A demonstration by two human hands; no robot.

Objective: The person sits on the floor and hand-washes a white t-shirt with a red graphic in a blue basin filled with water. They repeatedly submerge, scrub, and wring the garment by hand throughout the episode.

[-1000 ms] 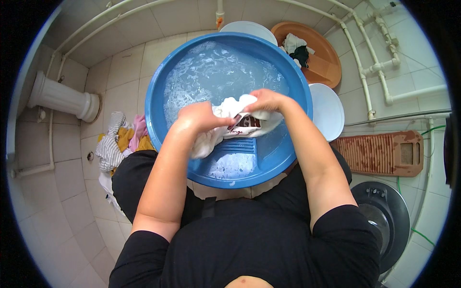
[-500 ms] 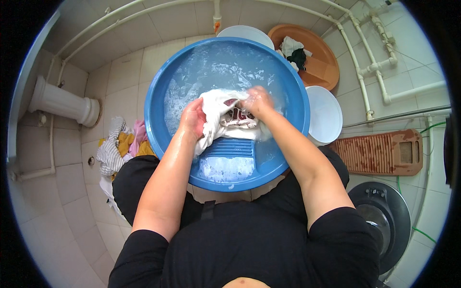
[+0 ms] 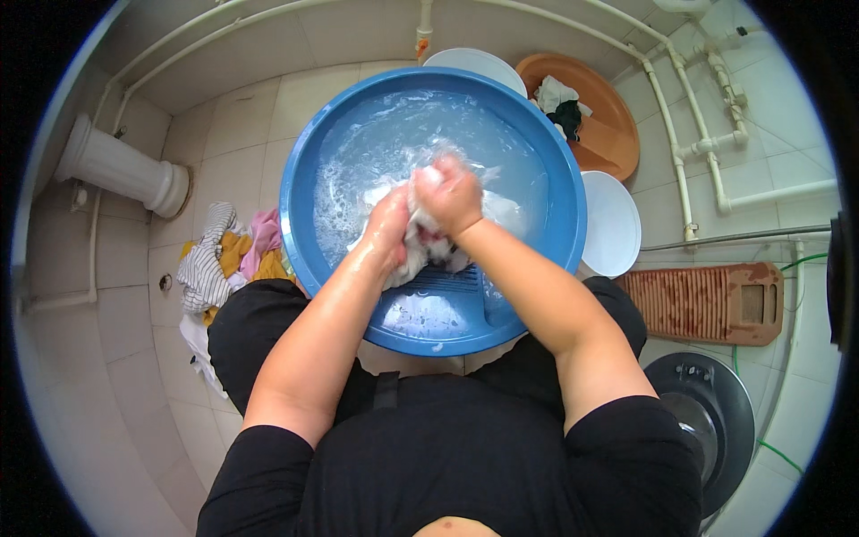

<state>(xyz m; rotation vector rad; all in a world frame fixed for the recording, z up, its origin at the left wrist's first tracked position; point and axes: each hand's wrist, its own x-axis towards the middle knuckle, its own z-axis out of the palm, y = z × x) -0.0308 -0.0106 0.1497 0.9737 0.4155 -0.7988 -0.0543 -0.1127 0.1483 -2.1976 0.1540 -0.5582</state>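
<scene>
A wet white garment (image 3: 413,255) with a dark reddish print lies bunched in a large blue tub (image 3: 298,170) of sudsy water. My left hand (image 3: 388,224) is closed on the garment from the left. Close beside it, my right hand (image 3: 450,195) is in a fist on a bunched part of the cloth, its outline a little blurred. Part of the garment spreads into the water right of my hands. Its lower folds reach the ridged washboard section (image 3: 443,283) at the tub's near side.
Loose clothes (image 3: 234,259) are heaped on the tiles at left, near a white pipe (image 3: 125,168). Behind and right of the tub stand a white basin (image 3: 612,224) and an orange basin (image 3: 617,134) with clothes. A brown washboard (image 3: 698,302) lies at right, above a dark round-ended appliance (image 3: 716,412).
My hands have come together, the right moving left and the left moving right and slightly down. The garment is more bunched, and its print is mostly covered now.
</scene>
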